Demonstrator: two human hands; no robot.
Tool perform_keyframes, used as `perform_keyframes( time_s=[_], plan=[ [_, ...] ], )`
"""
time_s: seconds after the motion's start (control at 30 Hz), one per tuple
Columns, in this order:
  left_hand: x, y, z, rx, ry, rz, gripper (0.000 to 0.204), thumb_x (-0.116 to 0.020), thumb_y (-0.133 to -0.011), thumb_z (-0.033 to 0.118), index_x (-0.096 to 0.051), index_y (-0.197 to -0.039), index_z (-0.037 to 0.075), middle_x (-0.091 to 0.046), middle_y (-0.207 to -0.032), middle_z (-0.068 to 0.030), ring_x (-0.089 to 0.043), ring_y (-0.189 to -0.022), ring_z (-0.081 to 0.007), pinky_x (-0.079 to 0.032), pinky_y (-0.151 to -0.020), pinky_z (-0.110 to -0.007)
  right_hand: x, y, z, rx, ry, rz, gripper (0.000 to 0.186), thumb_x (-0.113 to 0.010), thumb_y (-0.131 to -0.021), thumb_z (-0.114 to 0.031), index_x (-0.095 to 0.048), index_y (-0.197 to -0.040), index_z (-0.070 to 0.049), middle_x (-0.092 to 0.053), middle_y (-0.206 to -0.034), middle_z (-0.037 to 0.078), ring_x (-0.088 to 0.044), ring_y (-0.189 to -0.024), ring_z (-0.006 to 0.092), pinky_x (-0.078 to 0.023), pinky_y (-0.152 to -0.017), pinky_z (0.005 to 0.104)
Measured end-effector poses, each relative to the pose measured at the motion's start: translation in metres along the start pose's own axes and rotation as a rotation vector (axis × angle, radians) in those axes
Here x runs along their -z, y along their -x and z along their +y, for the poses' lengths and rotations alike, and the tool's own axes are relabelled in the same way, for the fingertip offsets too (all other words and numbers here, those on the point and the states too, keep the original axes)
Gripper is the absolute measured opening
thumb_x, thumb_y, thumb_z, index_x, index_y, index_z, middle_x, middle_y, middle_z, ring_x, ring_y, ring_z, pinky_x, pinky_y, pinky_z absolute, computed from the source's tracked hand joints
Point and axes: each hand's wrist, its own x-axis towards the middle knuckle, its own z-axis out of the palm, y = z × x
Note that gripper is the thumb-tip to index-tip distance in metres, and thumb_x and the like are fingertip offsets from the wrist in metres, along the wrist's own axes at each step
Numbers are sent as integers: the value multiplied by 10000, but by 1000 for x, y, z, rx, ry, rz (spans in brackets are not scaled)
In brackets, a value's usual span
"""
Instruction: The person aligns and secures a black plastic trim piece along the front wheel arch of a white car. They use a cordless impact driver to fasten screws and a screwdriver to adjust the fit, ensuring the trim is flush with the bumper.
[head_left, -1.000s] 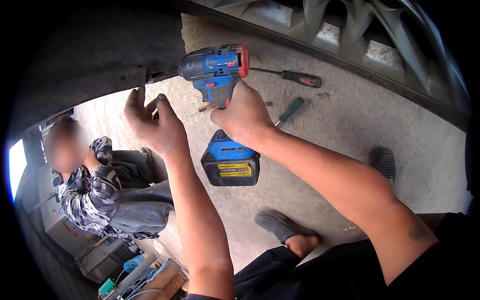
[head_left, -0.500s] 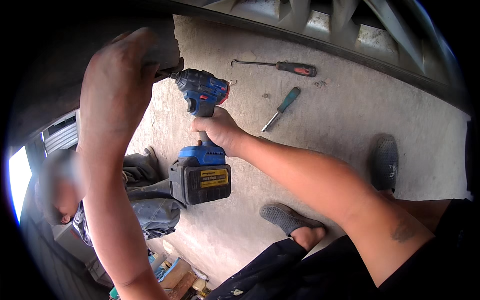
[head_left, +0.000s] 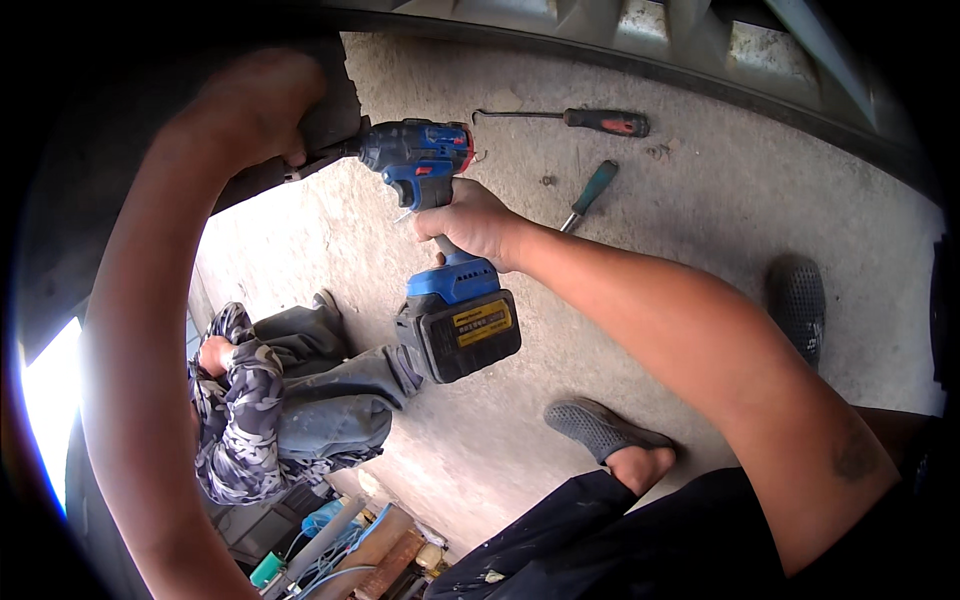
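My right hand [head_left: 472,226] grips the handle of a blue and black cordless impact driver [head_left: 422,160] with a large black battery pack [head_left: 468,335] at its base. The driver's nose points left, up against the lower edge of a dark panel [head_left: 335,85]. At that edge, beside the driver's tip, is my left hand [head_left: 255,105], its fingers curled round the dark part. Shadow hides most of those fingers and whatever lies under them. A thin dark piece [head_left: 318,163] shows between the fingertips and the driver's nose.
On the concrete floor [head_left: 690,220] lie a hook pick [head_left: 605,122] and a teal-handled driver [head_left: 597,188], partly behind my right forearm. A person in a camouflage sleeve [head_left: 252,410] sits at the left. Boards and hoses [head_left: 375,545] are piled below; a wheel [head_left: 640,20] is at the top.
The impact driver has tilted, its battery swinging to the right. My left forearm has shifted left, and more of the other person's camouflage sleeve now shows.
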Motion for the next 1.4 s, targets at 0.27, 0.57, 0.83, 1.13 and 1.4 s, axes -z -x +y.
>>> perform_keyframes(
  time_s=[0.27, 0.57, 0.83, 1.13, 1.4],
  plan=[
    [18, -5, 23, 2, -241, -312, 491, -833, -639, 8, -704, -1111, 56, -680, -1170, -155, -612, -1181, -322, -529, -948, -395, -8, -4, -6, -81, -16, -107, 96, -658, -753, -98, -587, -817, -90, -554, -706, 12, -548, -583, 127, -514, -542, 322],
    [-3, 12, 26, -102, -222, -90, 338, -672, -740, -59, -702, -1064, 32, -677, -1123, -155, -614, -1141, -340, -538, -938, -415, 6, -5, -10, -46, 76, -29, 131, -680, -734, -124, -588, -823, -98, -533, -694, 20, -542, -593, 134, -539, -566, 333],
    [-3, 29, 12, -151, -198, -35, 301, -657, -740, -2, -699, -1037, 29, -677, -1034, -196, -636, -1053, -362, -519, -944, -436, 8, -18, -12, -48, 251, -1, 182, -721, -706, -152, -636, -852, -83, -596, -727, 50, -598, -603, 162, -527, -553, 340],
    [4, 60, 3, -3, -221, 120, 363, -738, -809, 105, -647, -1157, 55, -693, -1030, -181, -670, -942, -363, -543, -833, -441, -6, -17, -22, -34, 366, 160, 175, -756, -661, -157, -646, -765, -69, -660, -736, 78, -647, -594, 198, -526, -566, 360],
    [-24, 132, 75, -109, 359, 803, 256, -697, -774, -91, -669, -1013, -4, -658, -799, -116, -641, -672, -260, -514, -617, -320, 17, -12, -32, -13, 431, 172, 152, -737, -670, -127, -615, -743, -69, -639, -715, 85, -638, -594, 198, -536, -570, 363]
  ],
)
